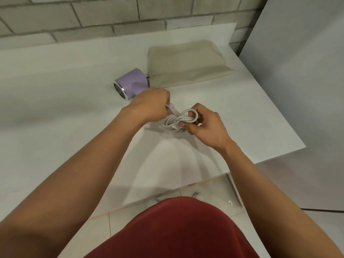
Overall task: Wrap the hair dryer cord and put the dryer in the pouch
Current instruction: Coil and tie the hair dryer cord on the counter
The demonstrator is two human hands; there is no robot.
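Nearest: red garment [176, 229] at the bottom edge, both bare forearms reaching out over the white tabletop [55, 108].

Right hand [202, 123]: fingers curled tight around one end of the coiled white power cord [176, 121]. The bundle is pinched there, presumably so the loops are kept from springing apart.

Left hand [149, 104]: fingers closed over the other end of the bundle, where the cord meets the dryer's handle. The handle is mostly hidden under the hand, so the exact hold can't be told. Likely pinned down so the dryer is kept from shifting while the coil is tightened.

Lilac hair dryer with chrome-ringed nozzle [130, 83]: lying on its side on the tabletop just beyond the left hand.

Beige flat fabric pouch [186, 62]: lying flat, one corner right at the dryer's rear, still unfilled. Kept close, so the transfer is short.

Judgement: wrapping nearly finished, pouching not yet begun.
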